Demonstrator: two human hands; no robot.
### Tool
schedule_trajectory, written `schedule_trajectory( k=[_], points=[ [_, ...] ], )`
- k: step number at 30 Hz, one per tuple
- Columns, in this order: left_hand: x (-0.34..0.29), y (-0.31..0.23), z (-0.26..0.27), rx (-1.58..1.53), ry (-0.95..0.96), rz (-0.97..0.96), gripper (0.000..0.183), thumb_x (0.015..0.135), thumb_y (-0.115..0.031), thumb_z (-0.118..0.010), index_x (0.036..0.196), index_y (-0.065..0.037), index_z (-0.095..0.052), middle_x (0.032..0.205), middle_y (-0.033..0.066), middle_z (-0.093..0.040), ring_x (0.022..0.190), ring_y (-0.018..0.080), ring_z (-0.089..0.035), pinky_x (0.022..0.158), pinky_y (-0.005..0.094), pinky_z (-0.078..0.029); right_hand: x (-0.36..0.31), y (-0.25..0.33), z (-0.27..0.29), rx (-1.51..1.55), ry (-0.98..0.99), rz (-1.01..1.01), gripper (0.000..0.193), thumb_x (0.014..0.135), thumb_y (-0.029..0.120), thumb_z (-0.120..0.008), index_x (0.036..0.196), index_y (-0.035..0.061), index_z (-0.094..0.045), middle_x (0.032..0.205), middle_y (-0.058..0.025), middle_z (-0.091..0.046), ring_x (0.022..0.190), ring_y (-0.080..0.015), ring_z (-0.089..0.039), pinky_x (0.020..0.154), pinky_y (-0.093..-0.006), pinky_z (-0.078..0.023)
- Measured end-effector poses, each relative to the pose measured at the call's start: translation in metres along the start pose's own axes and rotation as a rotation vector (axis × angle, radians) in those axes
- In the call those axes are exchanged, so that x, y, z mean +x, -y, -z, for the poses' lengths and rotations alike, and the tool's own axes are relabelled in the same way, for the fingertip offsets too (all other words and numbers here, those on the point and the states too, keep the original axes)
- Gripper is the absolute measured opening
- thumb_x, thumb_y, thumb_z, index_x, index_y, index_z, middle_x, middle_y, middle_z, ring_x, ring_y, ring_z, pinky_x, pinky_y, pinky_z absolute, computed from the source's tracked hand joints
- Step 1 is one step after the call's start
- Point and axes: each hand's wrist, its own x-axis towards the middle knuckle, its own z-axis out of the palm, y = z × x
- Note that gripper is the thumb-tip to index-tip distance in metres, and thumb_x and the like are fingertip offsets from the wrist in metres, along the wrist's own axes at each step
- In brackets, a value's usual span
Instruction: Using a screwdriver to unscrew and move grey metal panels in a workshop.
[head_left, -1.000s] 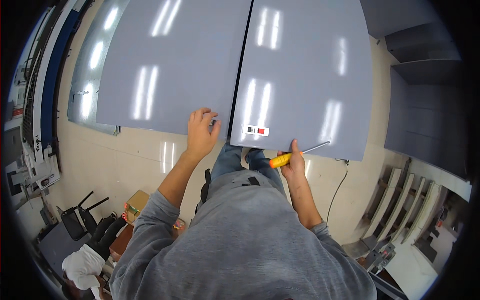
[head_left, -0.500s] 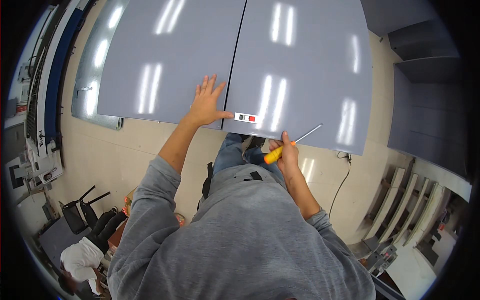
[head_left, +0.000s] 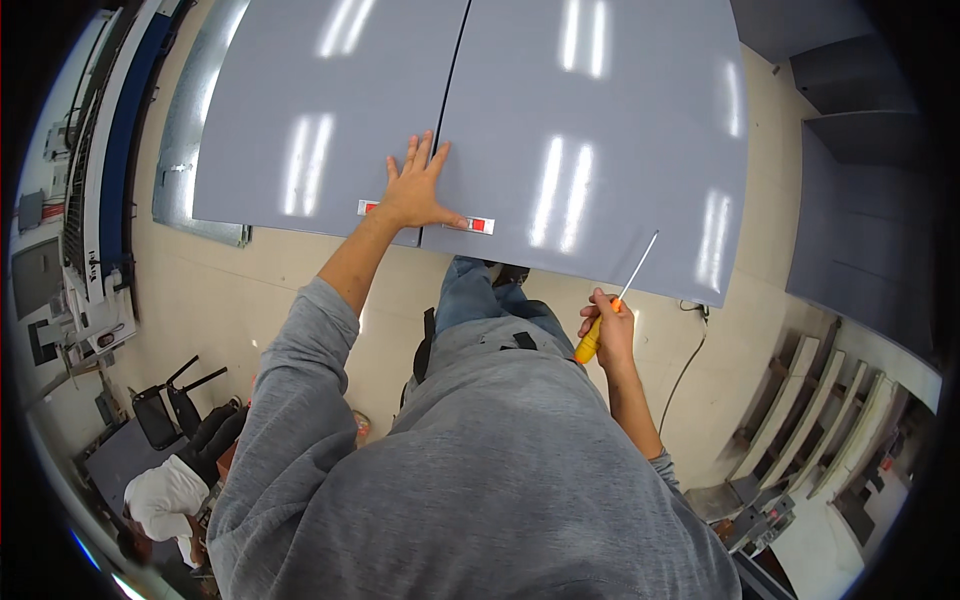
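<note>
Two glossy grey panels, the left panel (head_left: 250,120) and the right panel (head_left: 650,130), lie side by side with a narrow dark gap between them. Near the front edge of each is a small white-and-red fitting: the left fitting (head_left: 368,208) is partly covered by my wrist, and the right fitting (head_left: 482,226) has my thumb touching it. My left hand (head_left: 412,190) lies with fingers spread beside the gap. In front of the right panel's edge, my right hand (head_left: 617,335) grips a screwdriver (head_left: 589,344) by its yellow-orange handle, the metal shaft pointing up and away over the panel.
A dark cable (head_left: 683,365) hangs from the panel's right front corner to the floor. Slatted pale boards (head_left: 790,400) and a large grey box (head_left: 870,220) stand to the right. At lower left a person in a white top (head_left: 165,495) bends near a black chair (head_left: 160,415).
My right hand has moved right and back from the panel edge with the screwdriver, which now points more upward. My left thumb now covers part of the right fitting. The left fitting has come into sight.
</note>
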Motion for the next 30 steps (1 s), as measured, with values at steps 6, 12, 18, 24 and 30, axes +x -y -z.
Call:
schedule_trajectory(
  k=[6,12,18,24,30],
  points=[
    [0.001,-0.016,-0.005,0.038,-0.002,0.118,0.148,0.041,-0.066,-0.089,0.158,-0.014,-0.015,0.164,0.0206,-0.004,0.152,0.0401,0.000,0.113,0.0707,-0.010,0.004,0.003,0.012,-0.078,-0.016,-0.009,0.030,0.093,0.029,-0.067,0.093,0.0014,-0.057,0.070,-0.0119,-0.063,0.044,-0.0171,-0.056,0.041,-0.0301,-0.046],
    [0.001,-0.024,-0.003,0.050,-0.008,0.145,0.151,0.040,-0.066,-0.089,0.158,-0.013,-0.012,0.164,0.0195,0.000,0.152,0.0399,0.002,0.111,0.0730,-0.009,0.012,0.006,-0.006,-0.227,0.058,0.057,0.032,0.095,0.032,-0.065,0.095,0.0006,-0.058,0.070,-0.0106,-0.062,0.045,-0.0163,-0.055,0.044,-0.0298,-0.046],
    [-0.025,-0.001,-0.005,-0.295,-0.211,0.083,0.107,0.063,-0.048,-0.087,0.147,-0.005,-0.036,0.154,0.0232,-0.029,0.142,0.0389,-0.031,0.111,0.0543,-0.032,0.016,0.024,-0.050,-0.393,0.211,0.085,0.030,0.096,0.029,-0.064,0.100,-0.0005,-0.061,0.069,-0.0085,-0.061,0.047,-0.0126,-0.054,0.047,-0.0265,-0.044],
    [-0.123,-0.033,-0.039,-0.819,-0.267,0.348,0.036,0.084,-0.023,-0.076,0.104,0.004,-0.061,0.096,0.0151,-0.064,0.087,0.0287,-0.062,0.080,0.0384,-0.051,0.014,0.047,-0.109,-0.572,0.360,0.216,0.029,0.096,0.027,-0.064,0.106,-0.0003,-0.065,0.068,-0.0038,-0.059,0.052,-0.0088,-0.052,0.049,-0.0248,-0.042],
    [-0.127,0.000,-0.054,-0.626,-0.666,0.414,0.028,0.087,-0.023,-0.073,0.095,0.001,-0.062,0.083,0.0154,-0.064,0.076,0.0315,-0.063,0.070,0.0417,-0.051,0.022,0.063,-0.170,-0.661,0.415,0.218,0.028,0.096,0.025,-0.064,0.104,-0.0012,-0.066,0.067,-0.0017,-0.058,0.052,-0.0081,-0.050,0.049,-0.0244,-0.042]
  ],
)
